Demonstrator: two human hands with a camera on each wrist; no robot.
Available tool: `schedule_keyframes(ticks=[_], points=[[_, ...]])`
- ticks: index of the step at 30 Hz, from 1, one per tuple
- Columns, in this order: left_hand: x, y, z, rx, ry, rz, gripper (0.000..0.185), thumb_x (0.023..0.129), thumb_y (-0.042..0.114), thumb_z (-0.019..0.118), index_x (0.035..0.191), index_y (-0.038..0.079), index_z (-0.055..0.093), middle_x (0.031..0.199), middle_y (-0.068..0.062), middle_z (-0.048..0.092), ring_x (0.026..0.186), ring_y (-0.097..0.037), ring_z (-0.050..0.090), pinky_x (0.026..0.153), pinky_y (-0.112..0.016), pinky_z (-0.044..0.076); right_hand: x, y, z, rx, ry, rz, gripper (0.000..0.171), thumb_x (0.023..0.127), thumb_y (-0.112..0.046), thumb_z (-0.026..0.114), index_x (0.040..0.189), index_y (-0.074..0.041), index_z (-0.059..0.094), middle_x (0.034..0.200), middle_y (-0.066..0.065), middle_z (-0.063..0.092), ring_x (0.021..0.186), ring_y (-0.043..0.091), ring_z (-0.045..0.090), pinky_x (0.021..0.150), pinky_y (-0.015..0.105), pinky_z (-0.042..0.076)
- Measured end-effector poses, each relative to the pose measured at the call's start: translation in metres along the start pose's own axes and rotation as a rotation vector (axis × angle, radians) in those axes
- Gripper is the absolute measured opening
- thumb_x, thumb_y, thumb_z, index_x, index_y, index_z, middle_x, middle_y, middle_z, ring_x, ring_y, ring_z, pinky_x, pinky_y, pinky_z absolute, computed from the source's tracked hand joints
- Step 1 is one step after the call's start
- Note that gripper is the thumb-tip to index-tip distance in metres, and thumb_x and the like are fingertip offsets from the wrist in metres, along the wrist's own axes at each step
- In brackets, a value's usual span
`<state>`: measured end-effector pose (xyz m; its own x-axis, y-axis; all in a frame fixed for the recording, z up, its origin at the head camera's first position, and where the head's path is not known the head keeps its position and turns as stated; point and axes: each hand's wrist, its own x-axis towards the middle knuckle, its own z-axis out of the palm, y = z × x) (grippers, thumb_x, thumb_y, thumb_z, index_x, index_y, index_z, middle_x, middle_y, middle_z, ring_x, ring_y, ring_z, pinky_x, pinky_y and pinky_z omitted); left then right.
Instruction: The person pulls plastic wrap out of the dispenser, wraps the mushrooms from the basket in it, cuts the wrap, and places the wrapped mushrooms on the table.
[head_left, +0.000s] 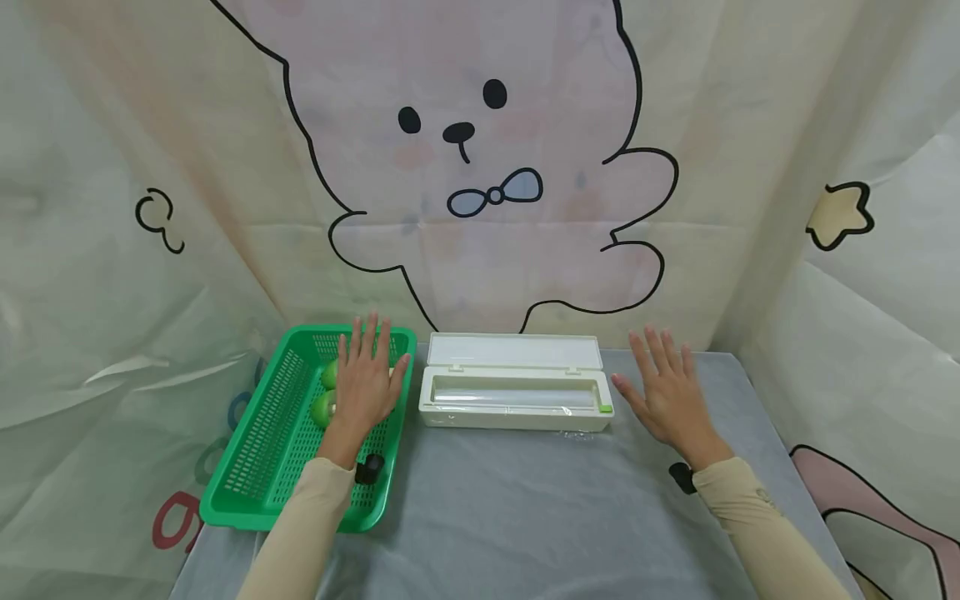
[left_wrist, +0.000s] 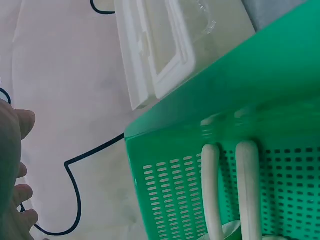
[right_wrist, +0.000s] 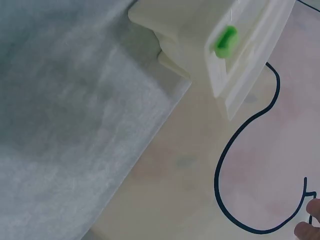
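My left hand (head_left: 365, 387) is held over a green plastic basket (head_left: 225, 467), its fingers straight and holding nothing. Partly hidden below that hand lie two rounded green things (head_left: 322, 408). In the left wrist view two white stalks or handles (left_wrist: 248, 190) lean in the basket; their lower ends are mostly out of frame. To the right stands a white cling film dispenser (head_left: 450, 417) with its lid (head_left: 517, 350) raised and a clear film roll (head_left: 510, 396) inside. My right hand (head_left: 671, 400) hovers just right of the dispenser, fingers extended, with nothing in it.
A grey cloth (head_left: 510, 508) covers the table. A green slider (head_left: 605, 408) sits at the dispenser's right end, and some loose film hangs over its front. Behind the table rises a fabric backdrop (head_left: 525, 267) with a cartoon bear; similar sheets hang at both sides.
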<state>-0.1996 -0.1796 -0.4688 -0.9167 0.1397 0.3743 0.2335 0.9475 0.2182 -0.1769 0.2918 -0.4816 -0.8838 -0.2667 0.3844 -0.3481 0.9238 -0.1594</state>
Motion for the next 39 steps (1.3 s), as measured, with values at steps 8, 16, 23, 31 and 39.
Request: schedule_keyframes(ticks=[8, 16, 23, 31, 39], points=[[-0.010, 0.009, 0.014, -0.124, 0.096, 0.044, 0.063, 0.100, 0.027, 0.066, 0.149, -0.005, 0.044, 0.149, -0.029, 0.044, 0.140, -0.047, 0.039, 0.112, -0.059, 0.035, -0.007, -0.005, 0.012, 0.088, 0.129, -0.093, 0.074, 0.102, -0.050, 0.055, 0.154, 0.000, 0.038, 0.154, 0.030, 0.037, 0.144, 0.047, 0.030, 0.118, 0.063, 0.015], [-0.024, 0.025, 0.028, -0.380, 0.044, -0.067, 0.054, 0.098, 0.024, 0.070, 0.143, -0.003, 0.053, 0.141, -0.025, 0.054, 0.130, -0.042, 0.051, 0.101, -0.057, 0.046, -0.016, -0.011, 0.026, 0.200, 0.205, -0.088, 0.067, 0.089, -0.027, 0.079, 0.140, 0.007, 0.052, 0.136, 0.030, 0.053, 0.124, 0.050, 0.049, 0.102, 0.065, 0.037], [-0.035, 0.041, 0.042, -0.563, 0.010, -0.184, 0.049, 0.095, 0.018, 0.074, 0.135, -0.007, 0.060, 0.129, -0.027, 0.062, 0.119, -0.043, 0.060, 0.097, -0.057, 0.049, -0.027, -0.021, 0.037, 0.308, 0.210, 0.005, 0.059, 0.081, -0.011, 0.084, 0.131, 0.007, 0.059, 0.122, 0.028, 0.061, 0.115, 0.048, 0.054, 0.094, 0.063, 0.044], [-0.051, 0.059, 0.055, -0.640, 0.019, -0.335, 0.043, 0.093, 0.018, 0.076, 0.126, -0.007, 0.065, 0.115, -0.024, 0.068, 0.106, -0.039, 0.067, 0.089, -0.051, 0.055, -0.034, -0.032, 0.049, 0.410, 0.270, 0.077, 0.045, 0.078, -0.005, 0.085, 0.116, 0.010, 0.066, 0.105, 0.025, 0.068, 0.098, 0.042, 0.063, 0.085, 0.054, 0.048], [-0.067, 0.073, 0.068, -0.688, 0.132, -0.371, 0.040, 0.092, 0.014, 0.077, 0.122, -0.010, 0.064, 0.113, -0.024, 0.066, 0.107, -0.039, 0.065, 0.091, -0.050, 0.054, -0.045, -0.043, 0.057, 0.466, 0.232, 0.228, 0.038, 0.082, -0.009, 0.085, 0.113, 0.008, 0.070, 0.103, 0.020, 0.071, 0.094, 0.039, 0.069, 0.080, 0.054, 0.054]])
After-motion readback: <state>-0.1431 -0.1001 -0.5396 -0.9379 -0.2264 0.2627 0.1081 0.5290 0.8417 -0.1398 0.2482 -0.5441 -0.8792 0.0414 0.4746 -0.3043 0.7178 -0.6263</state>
